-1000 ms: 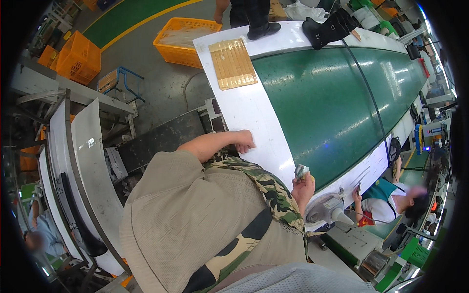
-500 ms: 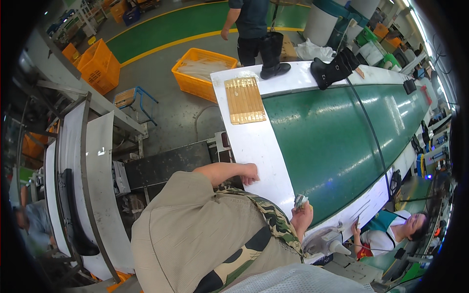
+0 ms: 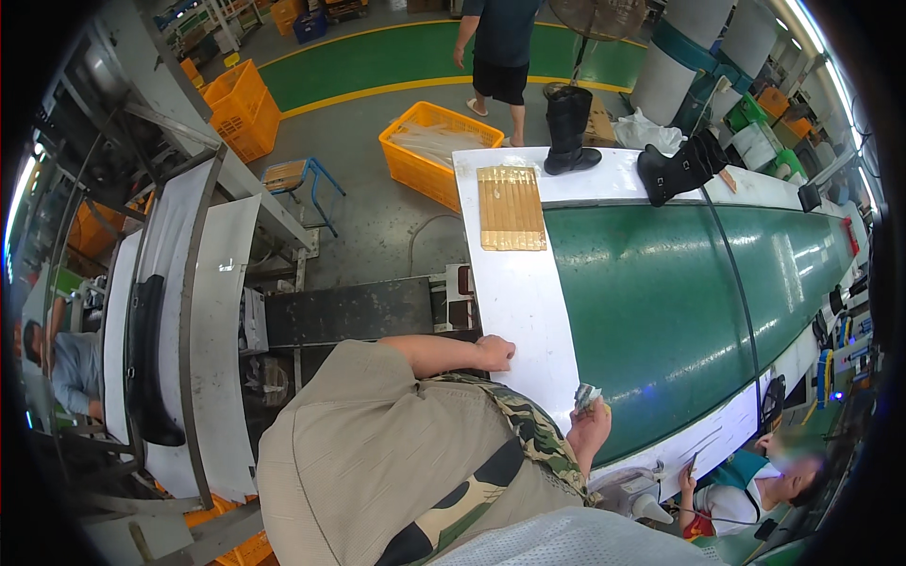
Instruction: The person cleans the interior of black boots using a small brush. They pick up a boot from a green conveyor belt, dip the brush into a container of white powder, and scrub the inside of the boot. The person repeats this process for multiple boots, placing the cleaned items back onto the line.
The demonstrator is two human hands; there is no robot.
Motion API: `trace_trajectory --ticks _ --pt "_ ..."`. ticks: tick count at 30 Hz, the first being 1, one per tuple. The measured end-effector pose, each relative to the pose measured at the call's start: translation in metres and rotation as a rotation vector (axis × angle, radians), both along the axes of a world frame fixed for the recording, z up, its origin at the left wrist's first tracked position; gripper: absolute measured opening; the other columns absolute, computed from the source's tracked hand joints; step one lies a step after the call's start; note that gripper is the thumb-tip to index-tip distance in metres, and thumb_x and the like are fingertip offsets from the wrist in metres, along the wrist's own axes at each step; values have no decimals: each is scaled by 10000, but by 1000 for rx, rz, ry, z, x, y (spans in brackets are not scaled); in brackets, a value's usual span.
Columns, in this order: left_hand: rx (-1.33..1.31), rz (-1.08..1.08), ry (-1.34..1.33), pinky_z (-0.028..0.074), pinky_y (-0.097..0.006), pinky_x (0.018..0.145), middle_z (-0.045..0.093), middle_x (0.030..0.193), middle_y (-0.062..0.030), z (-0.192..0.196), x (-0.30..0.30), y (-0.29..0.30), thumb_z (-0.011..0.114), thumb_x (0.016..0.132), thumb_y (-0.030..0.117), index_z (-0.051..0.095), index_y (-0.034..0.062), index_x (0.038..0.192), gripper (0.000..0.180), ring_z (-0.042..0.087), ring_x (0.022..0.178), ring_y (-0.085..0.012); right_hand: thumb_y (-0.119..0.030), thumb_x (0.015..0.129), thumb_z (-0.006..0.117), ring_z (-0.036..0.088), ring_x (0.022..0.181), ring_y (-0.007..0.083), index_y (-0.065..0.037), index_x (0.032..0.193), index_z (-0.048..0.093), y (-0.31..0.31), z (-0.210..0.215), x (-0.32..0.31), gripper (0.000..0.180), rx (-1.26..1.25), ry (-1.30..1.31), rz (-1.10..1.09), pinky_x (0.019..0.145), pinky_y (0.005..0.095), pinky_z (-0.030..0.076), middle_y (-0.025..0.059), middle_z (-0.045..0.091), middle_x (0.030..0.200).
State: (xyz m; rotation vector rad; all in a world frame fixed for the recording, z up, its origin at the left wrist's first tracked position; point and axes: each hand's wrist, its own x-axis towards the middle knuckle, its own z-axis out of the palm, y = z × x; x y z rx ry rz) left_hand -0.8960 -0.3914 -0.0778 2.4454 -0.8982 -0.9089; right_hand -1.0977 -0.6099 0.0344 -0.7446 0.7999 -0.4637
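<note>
My left hand (image 3: 495, 353) rests on the white table edge (image 3: 525, 311), its fingers curled into a loose fist with nothing showing in them. Held upright in my right hand (image 3: 589, 429) is a small crumpled grey-and-white piece (image 3: 586, 396), perhaps a rag or wrapper; its kind is not plain. This hand is over the near corner of the table, beside the green conveyor belt (image 3: 661, 311). Farther up the white surface, beyond my left hand, lies a flat cardboard panel with vertical strips (image 3: 511, 209).
One black boot (image 3: 569, 132) stands on the far ledge, and another (image 3: 681, 168) lies tilted beside it. A dark cable (image 3: 731, 255) crosses the belt. Left are an orange crate (image 3: 415, 174), a blue-legged stool (image 3: 297, 184) and a rack (image 3: 222, 311). A co-worker (image 3: 755, 481) sits at right.
My view has shifted, so the table and boots appear farther right and lower. The person beyond the crate has stepped away from the table. Both my hands keep nearly the same pose.
</note>
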Motion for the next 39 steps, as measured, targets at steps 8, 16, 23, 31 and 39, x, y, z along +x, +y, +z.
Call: trace_trajectory --ticks 8,16,23,31,39 --pt "14 -65 -130 498 -451 928 602 1186 -179 37 4 6 731 720 189 618 38 1141 461 571 1143 -358 -185 957 634 591 638 158 -61 966 522 1 -6 3 167 20 -12 53 528 302 494 73 632 825" --pt "216 -282 -312 505 -493 938 412 1337 -254 53 5 12 700 673 57 527 -46 1215 579 411 1271 -414 -194 961 632 614 655 171 -56 979 532 -1 -12 -4 171 23 -48 58 524 302 483 85 652 840" --pt "210 -334 -414 532 -483 909 393 1329 -294 49 0 13 710 657 63 455 -83 1284 692 393 1274 -456 -201 961 632 616 653 174 -55 983 532 3 -10 -6 178 32 -45 44 522 302 473 85 656 835" --pt "272 -360 -407 536 -484 904 370 1354 -316 55 -1 12 729 634 96 423 -100 1322 778 380 1288 -474 -194 953 643 617 642 175 -55 980 531 8 -8 -3 181 34 -58 49 512 296 472 92 658 833" --pt "277 -366 -435 524 -486 936 344 1404 -324 51 -3 13 715 664 109 400 -107 1360 794 353 1323 -485 -198 953 647 630 654 181 -60 970 550 7 -11 -6 170 34 -32 46 518 302 485 87 669 847"
